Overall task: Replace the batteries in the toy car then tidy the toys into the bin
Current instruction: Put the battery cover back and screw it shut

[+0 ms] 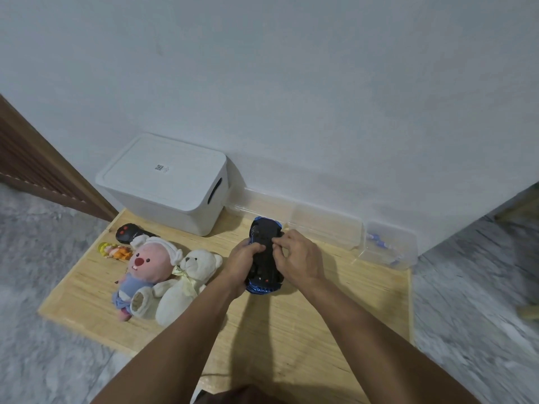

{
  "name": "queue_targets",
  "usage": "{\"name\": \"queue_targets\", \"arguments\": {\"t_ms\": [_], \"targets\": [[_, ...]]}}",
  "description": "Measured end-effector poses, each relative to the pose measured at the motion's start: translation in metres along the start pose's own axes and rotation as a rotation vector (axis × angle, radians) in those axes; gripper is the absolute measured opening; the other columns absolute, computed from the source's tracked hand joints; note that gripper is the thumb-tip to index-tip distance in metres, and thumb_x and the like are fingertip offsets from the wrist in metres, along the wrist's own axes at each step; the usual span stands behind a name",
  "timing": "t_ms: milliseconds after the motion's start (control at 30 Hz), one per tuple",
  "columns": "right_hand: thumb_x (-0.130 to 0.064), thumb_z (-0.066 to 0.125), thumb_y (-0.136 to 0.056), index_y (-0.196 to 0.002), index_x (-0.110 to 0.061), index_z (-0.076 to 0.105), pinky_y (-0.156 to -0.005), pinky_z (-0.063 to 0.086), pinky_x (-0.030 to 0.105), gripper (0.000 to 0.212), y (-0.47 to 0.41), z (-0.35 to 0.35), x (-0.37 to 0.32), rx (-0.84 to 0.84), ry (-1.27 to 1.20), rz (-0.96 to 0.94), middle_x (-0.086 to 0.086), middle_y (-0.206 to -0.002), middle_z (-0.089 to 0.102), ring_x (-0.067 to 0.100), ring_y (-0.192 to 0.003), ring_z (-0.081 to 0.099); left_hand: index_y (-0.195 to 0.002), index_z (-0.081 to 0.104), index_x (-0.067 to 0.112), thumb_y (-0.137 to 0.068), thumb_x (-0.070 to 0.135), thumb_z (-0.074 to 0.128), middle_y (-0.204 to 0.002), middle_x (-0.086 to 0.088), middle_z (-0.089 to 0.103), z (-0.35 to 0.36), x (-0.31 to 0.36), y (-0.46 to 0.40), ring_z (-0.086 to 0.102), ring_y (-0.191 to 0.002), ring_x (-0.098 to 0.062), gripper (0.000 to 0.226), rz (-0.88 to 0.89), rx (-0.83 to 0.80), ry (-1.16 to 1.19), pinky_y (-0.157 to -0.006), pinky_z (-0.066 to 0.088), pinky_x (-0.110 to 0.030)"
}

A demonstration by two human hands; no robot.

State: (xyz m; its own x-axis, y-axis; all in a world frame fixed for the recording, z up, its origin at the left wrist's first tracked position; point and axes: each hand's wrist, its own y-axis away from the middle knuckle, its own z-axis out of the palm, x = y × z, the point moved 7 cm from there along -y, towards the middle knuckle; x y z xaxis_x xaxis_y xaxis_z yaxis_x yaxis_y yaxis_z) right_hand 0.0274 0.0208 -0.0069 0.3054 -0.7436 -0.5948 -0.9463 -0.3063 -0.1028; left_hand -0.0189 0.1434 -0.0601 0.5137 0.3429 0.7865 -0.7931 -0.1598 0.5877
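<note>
Below, wooden board (291, 330) on grey floor (43, 316), white wall (291, 83) behind.

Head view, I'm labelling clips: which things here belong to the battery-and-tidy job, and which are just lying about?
Job: toy car, upside down, gripped by left hand and right hand; pink plush; white bear; small figure; remote; lidded white bin.

Lying about: clear containers; table.
</note>
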Motion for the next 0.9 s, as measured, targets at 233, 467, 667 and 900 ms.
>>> {"name": "queue_targets", "arguments": {"t_ms": [233,467,667,900], "targets": [[-0.012,0.060,-0.085,-0.107,-0.017,0.073,-0.082,0.051,0.027,0.026,-0.003,-0.003,0.011,-0.006,-0.254,0.159,-0.003,-0.098,0.069,0.016,-0.092,0.064,-0.115,0.060,0.008,-0.090,0.013,0.053,-0.108,-0.025,0.067,0.003,0.002,0.000,0.066,-0.095,-0.040,0.026,-0.015,-0.013,0.007,-0.077,0.056,-0.045],[0.001,0.034,-0.091,-0.124,-0.013,0.048,-0.087,0.047,0.034,0.039,-0.016,-0.019,0.027,0.026,-0.739,0.570,0.003,-0.097,0.061,0.016,-0.091,0.056,-0.120,0.056,0.006,-0.092,0.017,0.055,-0.108,-0.023,0.069,0.002,0.005,0.001,0.067,-0.094,-0.041,0.030,-0.055,0.017,0.085,-0.080,0.056,-0.051],[0.012,0.041,-0.093,-0.111,-0.005,0.054,-0.078,0.059,0.030,0.029,-0.026,-0.043,0.019,0.149,-1.021,0.554,0.008,-0.094,0.064,0.017,-0.079,0.068,-0.120,0.057,0.002,-0.093,0.024,0.059,-0.107,-0.021,0.071,0.003,0.014,0.002,0.070,-0.088,-0.035,0.034,-0.037,0.017,0.083,-0.067,0.057,-0.040],[-0.002,0.063,-0.090,-0.091,-0.009,0.060,-0.069,0.061,0.034,0.008,-0.029,-0.057,-0.004,0.214,-1.038,0.405,0.012,-0.086,0.069,0.024,-0.078,0.072,-0.118,0.059,0.002,-0.095,0.024,0.055,-0.104,-0.019,0.071,0.003,0.023,0.003,0.068,-0.082,-0.033,0.032,-0.047,-0.020,0.118,-0.073,0.056,-0.040]]}}
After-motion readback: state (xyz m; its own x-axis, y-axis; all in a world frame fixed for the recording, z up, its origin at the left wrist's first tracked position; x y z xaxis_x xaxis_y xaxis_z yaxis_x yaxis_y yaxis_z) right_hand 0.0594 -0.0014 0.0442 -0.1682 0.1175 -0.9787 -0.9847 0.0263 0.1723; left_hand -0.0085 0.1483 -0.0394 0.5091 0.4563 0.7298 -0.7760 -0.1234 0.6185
